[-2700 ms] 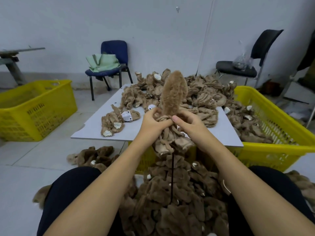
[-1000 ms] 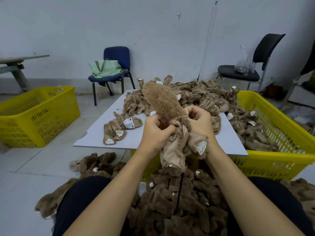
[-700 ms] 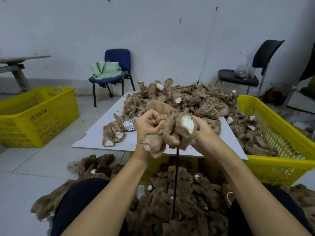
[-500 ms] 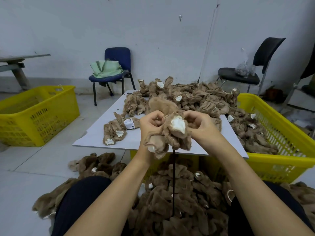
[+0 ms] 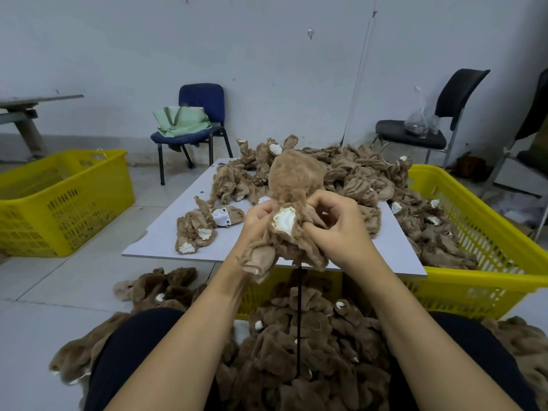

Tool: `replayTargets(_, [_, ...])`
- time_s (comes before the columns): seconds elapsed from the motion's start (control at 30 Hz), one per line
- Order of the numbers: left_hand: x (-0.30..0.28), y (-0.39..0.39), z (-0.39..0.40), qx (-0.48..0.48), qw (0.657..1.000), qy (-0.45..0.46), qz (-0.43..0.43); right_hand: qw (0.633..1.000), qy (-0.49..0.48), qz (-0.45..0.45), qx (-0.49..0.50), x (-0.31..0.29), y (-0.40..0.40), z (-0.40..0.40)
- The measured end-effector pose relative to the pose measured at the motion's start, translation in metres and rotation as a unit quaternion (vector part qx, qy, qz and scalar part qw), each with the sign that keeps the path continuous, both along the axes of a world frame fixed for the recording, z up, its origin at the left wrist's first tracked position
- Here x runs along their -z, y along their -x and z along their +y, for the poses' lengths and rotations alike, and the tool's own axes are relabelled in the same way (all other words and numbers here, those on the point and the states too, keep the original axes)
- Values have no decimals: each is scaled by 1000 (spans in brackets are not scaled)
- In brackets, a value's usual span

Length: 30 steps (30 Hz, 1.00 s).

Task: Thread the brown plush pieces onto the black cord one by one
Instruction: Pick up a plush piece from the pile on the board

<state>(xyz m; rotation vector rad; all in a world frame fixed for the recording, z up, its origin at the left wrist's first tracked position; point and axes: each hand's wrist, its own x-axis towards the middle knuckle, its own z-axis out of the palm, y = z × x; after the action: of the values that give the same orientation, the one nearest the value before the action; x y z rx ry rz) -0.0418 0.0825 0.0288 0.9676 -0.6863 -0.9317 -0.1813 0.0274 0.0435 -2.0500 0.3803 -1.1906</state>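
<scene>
I hold one brown plush piece (image 5: pixel 292 185) in front of me over the near edge of the white table (image 5: pixel 166 232). My left hand (image 5: pixel 257 216) grips its left side, and my right hand (image 5: pixel 336 223) pinches the fabric next to a white patch on it. A black cord (image 5: pixel 299 315) hangs straight down from under the piece into a heap of threaded plush pieces (image 5: pixel 296 351) between my knees. A big pile of loose plush pieces (image 5: pixel 350 173) covers the far half of the table.
A small plush clump (image 5: pixel 195 229) lies at the table's left. One yellow crate (image 5: pixel 474 253) holding more pieces stands on the right, another yellow crate (image 5: pixel 56 200) on the left floor. A blue chair (image 5: pixel 192 126) and a black chair (image 5: pixel 430 126) stand by the wall.
The fuzzy rounded end, upright at first, tipped left and down behind my hands and now stands up again. I turned the piece, so its white patch faces me.
</scene>
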Motion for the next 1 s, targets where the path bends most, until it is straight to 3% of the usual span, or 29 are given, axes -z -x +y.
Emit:
replayTargets(0.1, [0,-1,8,66,996,4,-62,999,12,-6,29,2,2,-5])
replayTargets(0.2, [-12,-2,12,24,986,7,-166,999,14,-10,37,2,3,-7])
replayTargets(0.6, [-31,6,27,-1,949,94,-301,995,46,-64,54,-7,-1,0])
replayTargets(0.8, [-36,-12,36,-25,923,94,-373,999,-37,12,-23,-10,4,-1])
replayTargets(0.9, [-38,-15,37,-68,900,108,-417,984,-141,14,-108,-13,7,-6])
replayTargets(1.0, [-36,-9,35,-87,868,132,-471,988,-117,39,-93,-10,8,-11])
